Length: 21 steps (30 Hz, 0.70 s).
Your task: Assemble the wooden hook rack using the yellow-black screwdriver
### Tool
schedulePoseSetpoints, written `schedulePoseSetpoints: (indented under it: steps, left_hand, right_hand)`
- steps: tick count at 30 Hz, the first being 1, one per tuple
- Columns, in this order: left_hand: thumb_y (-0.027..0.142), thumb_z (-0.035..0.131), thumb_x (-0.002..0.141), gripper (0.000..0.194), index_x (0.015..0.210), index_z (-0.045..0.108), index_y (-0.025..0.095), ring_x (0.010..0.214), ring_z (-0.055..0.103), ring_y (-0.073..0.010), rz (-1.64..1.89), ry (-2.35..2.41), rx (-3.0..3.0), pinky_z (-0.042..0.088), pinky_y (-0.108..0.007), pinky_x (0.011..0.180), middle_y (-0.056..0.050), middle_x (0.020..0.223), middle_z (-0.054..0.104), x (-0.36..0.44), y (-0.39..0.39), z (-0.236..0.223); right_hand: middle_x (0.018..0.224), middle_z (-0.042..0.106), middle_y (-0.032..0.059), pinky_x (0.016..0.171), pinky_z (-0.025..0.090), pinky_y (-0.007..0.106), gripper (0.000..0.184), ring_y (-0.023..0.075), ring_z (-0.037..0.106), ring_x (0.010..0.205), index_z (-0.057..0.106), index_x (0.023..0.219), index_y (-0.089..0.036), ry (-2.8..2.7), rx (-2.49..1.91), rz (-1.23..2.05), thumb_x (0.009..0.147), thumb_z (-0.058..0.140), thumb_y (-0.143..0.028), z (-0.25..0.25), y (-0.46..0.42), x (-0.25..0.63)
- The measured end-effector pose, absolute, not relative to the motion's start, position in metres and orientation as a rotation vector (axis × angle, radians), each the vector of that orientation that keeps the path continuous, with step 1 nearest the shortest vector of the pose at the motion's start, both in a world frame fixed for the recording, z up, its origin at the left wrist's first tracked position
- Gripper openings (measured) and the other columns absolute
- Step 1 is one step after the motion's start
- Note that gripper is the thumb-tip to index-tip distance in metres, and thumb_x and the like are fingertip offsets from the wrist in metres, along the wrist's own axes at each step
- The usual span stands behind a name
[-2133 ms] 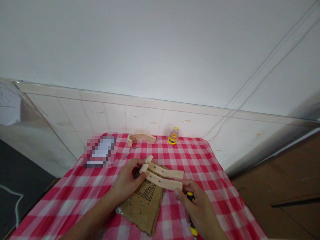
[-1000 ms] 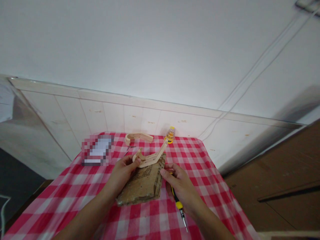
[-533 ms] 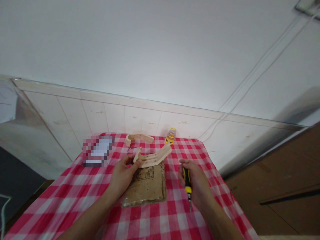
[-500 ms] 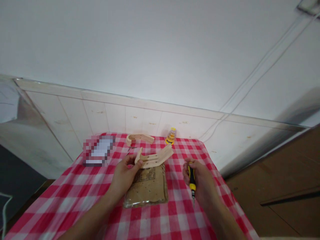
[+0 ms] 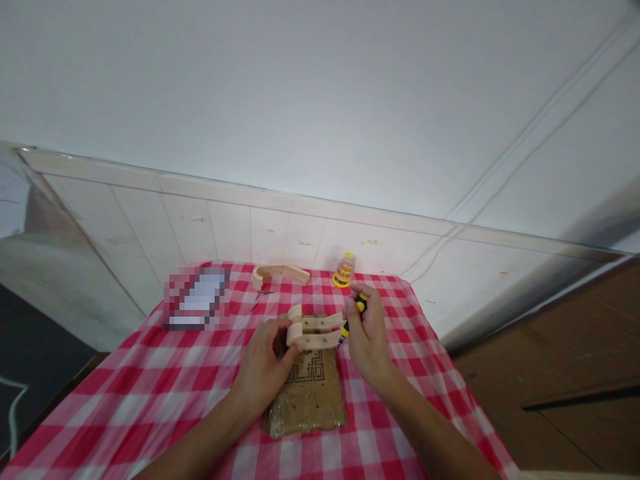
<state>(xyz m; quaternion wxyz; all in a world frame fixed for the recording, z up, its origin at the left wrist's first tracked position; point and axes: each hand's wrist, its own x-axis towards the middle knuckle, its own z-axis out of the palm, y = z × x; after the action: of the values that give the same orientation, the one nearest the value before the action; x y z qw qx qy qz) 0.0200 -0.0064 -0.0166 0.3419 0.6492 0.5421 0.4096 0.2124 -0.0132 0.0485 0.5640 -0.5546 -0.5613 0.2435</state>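
My left hand [image 5: 270,357] grips the curled left end of a pale wooden piece [image 5: 315,340], two curved strips side by side with dark screw holes along them. My right hand [image 5: 367,327] is closed around a yellow and black screwdriver [image 5: 361,303], its tip pointing down and left close to the strips' right end. Fingers of that hand also reach the right end of the wood; whether they grip it, I cannot tell. Under the wood lies a flat brown package [image 5: 310,403] in clear plastic, printed with a black line pattern.
Behind the hands, another curved wooden strip [image 5: 283,272] lies near the wall, with several thin dark screws [image 5: 260,298] beside it. A yellow clear-topped bit case [image 5: 345,270] stands to its right. A blurred-out phone-like object [image 5: 200,300] lies left on the checked tablecloth [image 5: 165,380].
My right hand has moved up and left with the screwdriver to the wood's right end. The wooden piece has turned, now showing its side and holes toward me.
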Motion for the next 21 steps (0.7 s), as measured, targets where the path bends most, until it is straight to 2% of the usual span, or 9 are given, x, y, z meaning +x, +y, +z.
schedulePoseSetpoints:
  steps: [3, 7, 21]
  left_hand:
    - [0.032, 0.064, 0.079, 0.033, 0.111, 0.068, 0.022, 0.098, 0.065, -0.0275, 1.083, 1.408, 1.741, 0.052, -0.045, 0.089, -0.007, 0.109, 0.072, 0.020, -0.007, -0.019]
    - [0.030, 0.063, 0.080, 0.032, 0.111, 0.066, 0.022, 0.101, 0.066, -0.0273, 1.098, 1.383, 1.766, 0.053, -0.044, 0.090, -0.008, 0.109, 0.071, 0.021, -0.007, -0.021]
    - [0.031, 0.063, 0.082, 0.032, 0.112, 0.067, 0.021, 0.099, 0.066, -0.0271, 1.099, 1.385, 1.787, 0.054, -0.042, 0.086, -0.008, 0.107, 0.071, 0.020, -0.008, -0.019]
  right_hand:
    - [0.108, 0.057, 0.0068, 0.081, 0.052, 0.039, 0.020, 0.0222, 0.059, 0.097, 0.052, 0.118, -0.025, -1.442, -1.246, 0.348, 0.099, 0.050, -0.024, 0.031, 0.001, 0.211]
    - [0.110, 0.057, 0.0075, 0.083, 0.051, 0.041, 0.018, 0.0232, 0.058, 0.101, 0.051, 0.118, -0.025, -1.558, -1.233, 0.237, 0.101, 0.045, -0.020, 0.026, 0.004, 0.212]
    - [0.101, 0.054, 0.0044, 0.074, 0.049, 0.035, 0.010, 0.0201, 0.056, 0.086, 0.049, 0.107, -0.024, -1.660, -1.213, 0.183, 0.101, 0.044, -0.017, 0.030, -0.004, 0.210]
